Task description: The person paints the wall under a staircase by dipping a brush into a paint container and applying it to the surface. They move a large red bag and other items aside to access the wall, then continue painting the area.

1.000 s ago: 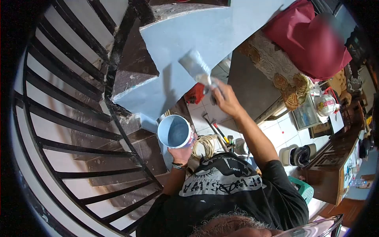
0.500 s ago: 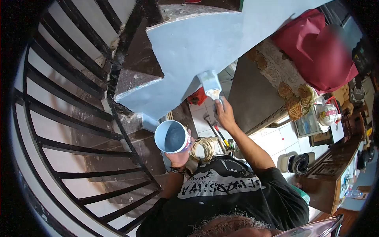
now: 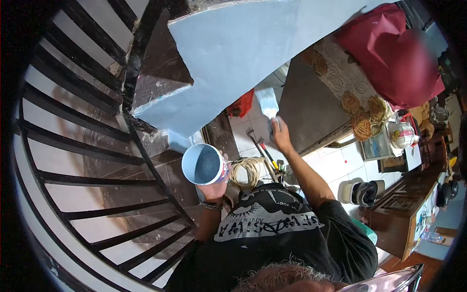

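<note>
My left hand [image 3: 214, 190] is wrapped round a paint bucket [image 3: 225, 171], tilted so its mouth faces up and its blue-grey inside shows. In my right hand [image 3: 280, 137] is a wide paintbrush [image 3: 267, 102], gripped by its handle, with pale blue paint over its bristles. The brush is just off the lower edge of the light blue painted stair side [image 3: 233, 63], with a gap between them. Dark brown stair treads [image 3: 163, 85] border the painted surface on the left.
A black metal railing [image 3: 92, 182] curves along the left. Below the stairs lie a coiled cable [image 3: 244, 173], tools with red and yellow handles [image 3: 268, 158] and a red bag [image 3: 242, 104]. To the right stand a table with a lace cloth [image 3: 348, 82] and a wooden cabinet [image 3: 394, 221].
The paintbrush has come away from the painted stair side, moving slightly right. The bucket has shifted a little left in view, and the whole view has turned slightly.
</note>
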`<state>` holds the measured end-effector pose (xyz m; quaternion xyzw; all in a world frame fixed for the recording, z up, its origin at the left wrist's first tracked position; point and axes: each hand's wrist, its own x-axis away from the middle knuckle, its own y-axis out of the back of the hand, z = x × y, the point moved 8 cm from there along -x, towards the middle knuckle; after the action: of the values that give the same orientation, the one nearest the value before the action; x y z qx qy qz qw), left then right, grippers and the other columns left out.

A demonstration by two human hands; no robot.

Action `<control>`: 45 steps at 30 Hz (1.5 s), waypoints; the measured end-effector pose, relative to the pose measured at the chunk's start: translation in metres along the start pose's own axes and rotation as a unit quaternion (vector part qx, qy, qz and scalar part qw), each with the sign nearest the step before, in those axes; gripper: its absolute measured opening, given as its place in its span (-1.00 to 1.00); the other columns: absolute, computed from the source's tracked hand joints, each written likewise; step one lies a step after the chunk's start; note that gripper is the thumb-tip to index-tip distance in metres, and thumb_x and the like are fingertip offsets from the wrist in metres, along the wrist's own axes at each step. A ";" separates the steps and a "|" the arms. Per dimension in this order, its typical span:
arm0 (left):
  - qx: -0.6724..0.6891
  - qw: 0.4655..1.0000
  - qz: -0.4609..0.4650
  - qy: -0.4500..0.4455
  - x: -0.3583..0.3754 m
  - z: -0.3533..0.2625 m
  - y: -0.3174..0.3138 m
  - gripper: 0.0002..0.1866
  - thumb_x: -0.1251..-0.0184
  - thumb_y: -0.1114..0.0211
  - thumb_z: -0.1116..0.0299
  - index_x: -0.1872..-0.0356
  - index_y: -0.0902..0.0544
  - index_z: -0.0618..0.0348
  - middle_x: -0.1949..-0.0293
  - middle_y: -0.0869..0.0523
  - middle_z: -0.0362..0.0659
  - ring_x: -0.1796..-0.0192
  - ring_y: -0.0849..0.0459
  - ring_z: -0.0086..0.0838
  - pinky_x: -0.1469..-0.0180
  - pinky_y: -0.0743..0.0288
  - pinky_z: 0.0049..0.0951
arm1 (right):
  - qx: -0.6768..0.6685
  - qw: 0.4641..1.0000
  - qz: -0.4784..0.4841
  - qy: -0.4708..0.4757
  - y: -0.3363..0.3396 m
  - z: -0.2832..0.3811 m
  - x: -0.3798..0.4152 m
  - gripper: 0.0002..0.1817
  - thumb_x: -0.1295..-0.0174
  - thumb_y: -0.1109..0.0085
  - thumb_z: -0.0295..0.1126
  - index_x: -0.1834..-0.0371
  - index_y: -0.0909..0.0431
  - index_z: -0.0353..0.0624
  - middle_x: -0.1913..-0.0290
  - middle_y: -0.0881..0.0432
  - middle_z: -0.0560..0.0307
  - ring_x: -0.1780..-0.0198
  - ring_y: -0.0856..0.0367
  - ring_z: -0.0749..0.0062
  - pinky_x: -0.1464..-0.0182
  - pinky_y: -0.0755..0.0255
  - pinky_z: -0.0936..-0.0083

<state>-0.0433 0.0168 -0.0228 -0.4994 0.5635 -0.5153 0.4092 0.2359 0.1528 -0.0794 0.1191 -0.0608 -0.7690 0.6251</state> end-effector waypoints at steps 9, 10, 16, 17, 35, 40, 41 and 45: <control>-0.004 0.999 0.047 0.002 0.011 -0.004 0.002 -0.14 -0.25 -0.21 -0.29 -0.46 -0.34 0.01 -0.46 -0.36 0.02 -0.53 -0.22 -0.06 -0.44 -0.18 -0.01 | -0.019 0.990 -0.016 0.137 0.004 0.120 -0.051 -0.64 -0.55 0.09 -0.18 0.07 -0.48 -0.31 0.43 -0.53 -0.09 0.39 -0.47 0.25 0.25 -0.41 0.27; -0.011 1.000 0.013 -0.005 0.016 -0.006 0.006 -0.16 -0.27 -0.19 -0.29 -0.46 -0.34 0.01 -0.46 -0.36 0.01 -0.52 -0.23 -0.07 -0.44 -0.18 -0.02 | 0.003 0.992 -0.012 0.124 0.000 0.102 -0.047 -0.65 -0.54 0.08 -0.18 0.07 -0.49 -0.31 0.40 -0.55 -0.16 0.36 -0.51 0.15 0.22 -0.42 0.24; -0.291 0.947 -0.104 -0.087 0.043 -0.025 0.018 -0.30 -0.42 -0.04 -0.19 -0.43 -0.37 0.04 -0.41 -0.42 -0.02 -0.48 -0.30 -0.09 -0.35 -0.26 -0.07 | 0.160 0.982 0.098 0.033 -0.044 -0.028 0.036 -0.61 -0.50 0.03 -0.11 0.05 -0.50 -0.28 0.24 -0.63 -0.42 0.13 -0.61 -0.39 0.09 -0.46 -0.01; -0.183 0.973 -0.109 -0.089 0.046 -0.025 0.019 -0.33 -0.44 -0.02 -0.15 -0.41 -0.37 0.07 -0.39 -0.44 -0.01 -0.46 -0.32 -0.09 -0.29 -0.35 -0.07 | 0.141 0.982 0.124 0.029 -0.054 -0.023 0.036 -0.61 -0.50 0.04 -0.10 0.04 -0.51 -0.27 0.23 -0.63 -0.42 0.12 -0.60 -0.40 0.08 -0.45 -0.01; -0.111 0.989 -0.025 -0.095 0.063 -0.024 0.022 -0.37 -0.50 0.03 -0.09 -0.35 -0.39 0.20 -0.32 -0.49 0.01 -0.40 -0.40 -0.13 -0.25 -0.39 -0.09 | 0.196 0.930 0.303 -0.076 -0.012 -0.116 0.130 -0.47 -0.51 0.17 0.09 -0.08 -0.53 -0.17 0.26 -0.66 -0.30 0.14 -0.64 -0.28 0.10 -0.48 0.04; -0.070 0.988 -0.119 -0.066 0.055 -0.016 0.043 -0.39 -0.50 0.03 -0.06 -0.36 -0.39 0.19 -0.34 -0.48 -0.02 -0.42 -0.37 -0.14 -0.36 -0.29 -0.06 | 0.188 0.952 0.240 0.029 -0.001 -0.057 0.114 -0.52 -0.48 0.08 0.03 -0.07 -0.51 -0.19 0.24 -0.63 -0.26 0.14 -0.63 -0.22 0.14 -0.48 0.07; -0.140 0.984 -0.091 -0.065 0.052 -0.014 0.034 -0.41 -0.51 0.04 -0.04 -0.37 -0.39 0.17 -0.35 -0.47 -0.02 -0.43 -0.36 -0.14 -0.37 -0.29 -0.06 | 0.215 0.939 0.257 0.074 -0.010 -0.074 0.098 -0.58 -0.46 0.02 -0.03 -0.07 -0.52 -0.16 0.18 -0.64 -0.23 0.13 -0.63 -0.23 0.12 -0.49 0.05; -0.222 0.973 -0.024 -0.063 0.045 -0.013 0.026 -0.43 -0.54 0.03 -0.02 -0.40 -0.35 0.12 -0.40 -0.43 0.00 -0.44 -0.37 -0.12 -0.35 -0.34 -0.08 | 0.290 0.900 0.204 0.255 -0.058 -0.005 0.018 -0.69 -0.37 -0.14 -0.31 -0.15 -0.53 -0.03 0.01 -0.66 -0.08 -0.04 -0.60 -0.13 -0.09 -0.44 0.01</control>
<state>-0.0676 -0.0261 -0.0441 -0.6225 0.6250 -0.3546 0.3099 0.1785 0.1475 -0.1008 0.4716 -0.1427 -0.5163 0.7005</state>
